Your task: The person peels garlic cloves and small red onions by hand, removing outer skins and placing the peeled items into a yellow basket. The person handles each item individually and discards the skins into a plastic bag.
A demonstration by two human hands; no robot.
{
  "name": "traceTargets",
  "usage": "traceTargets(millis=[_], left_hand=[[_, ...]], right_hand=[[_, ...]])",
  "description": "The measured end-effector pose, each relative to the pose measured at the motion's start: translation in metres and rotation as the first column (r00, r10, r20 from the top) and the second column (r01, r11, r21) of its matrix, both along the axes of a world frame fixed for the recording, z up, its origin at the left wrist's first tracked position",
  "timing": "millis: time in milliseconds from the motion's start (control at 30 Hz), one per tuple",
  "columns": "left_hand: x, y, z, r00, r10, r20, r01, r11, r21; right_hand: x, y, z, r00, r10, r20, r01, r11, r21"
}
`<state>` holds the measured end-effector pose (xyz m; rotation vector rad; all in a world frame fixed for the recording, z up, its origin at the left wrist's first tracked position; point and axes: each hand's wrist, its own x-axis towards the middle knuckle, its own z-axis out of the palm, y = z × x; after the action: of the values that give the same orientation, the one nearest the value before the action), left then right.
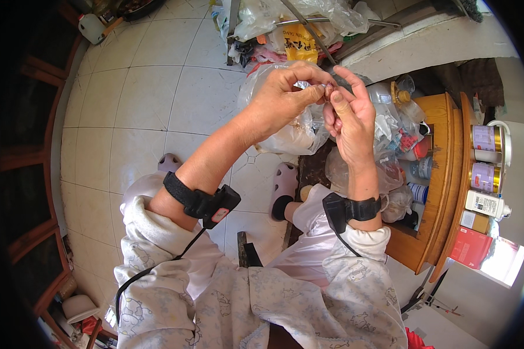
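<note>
My left hand (288, 94) and my right hand (351, 115) meet above a clear plastic bag. Between the fingertips of both is a small reddish-purple piece (329, 90), perhaps a shallot or a peanut kernel; its kind is not certain. My left thumb and index finger pinch it from the left, while my right thumb rests against its lower right side. Another small reddish piece (338, 125) shows by the curled lower fingers of my right hand. Below them the clear plastic bag (268, 141) stands on the floor, with pale, papery scraps (303, 131) inside.
Plastic bags (262, 26) are heaped under a metal-legged rack at the top. On the right, a wooden cabinet (436, 174) holds bags and bottles, with tins (484, 176) beside it. A white jug (91, 29) and a pan (135, 8) are at the upper left.
</note>
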<state>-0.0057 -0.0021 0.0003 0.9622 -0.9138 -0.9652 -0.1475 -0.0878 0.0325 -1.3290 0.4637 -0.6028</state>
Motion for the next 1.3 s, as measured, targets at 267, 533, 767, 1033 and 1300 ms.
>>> traceTargets(millis=[267, 533, 767, 1033, 1300], left_hand=[[-0.003, -0.001, 0.004, 0.987, 0.154, -0.045, -0.150, 0.985, 0.083], [-0.005, -0.001, 0.007, 0.982, 0.190, 0.023, -0.191, 0.977, 0.092], [0.000, 0.004, 0.017, 0.992, 0.104, -0.068, -0.083, 0.962, 0.260], [0.006, 0.007, 0.014, 0.981, 0.054, -0.187, -0.015, 0.979, 0.202], [0.003, 0.007, 0.011, 0.955, 0.087, -0.283, -0.029, 0.979, 0.204]], right_hand=[[0.004, 0.003, -0.011, 0.991, -0.124, -0.053, 0.103, 0.951, -0.292], [0.004, 0.006, -0.018, 0.953, -0.253, -0.169, 0.092, 0.769, -0.633], [0.006, 0.007, -0.015, 0.939, -0.299, -0.168, -0.074, 0.300, -0.951], [0.005, 0.005, -0.017, 0.976, -0.167, -0.142, -0.021, 0.574, -0.819], [0.008, 0.005, -0.017, 0.985, -0.133, -0.113, 0.067, 0.887, -0.458]])
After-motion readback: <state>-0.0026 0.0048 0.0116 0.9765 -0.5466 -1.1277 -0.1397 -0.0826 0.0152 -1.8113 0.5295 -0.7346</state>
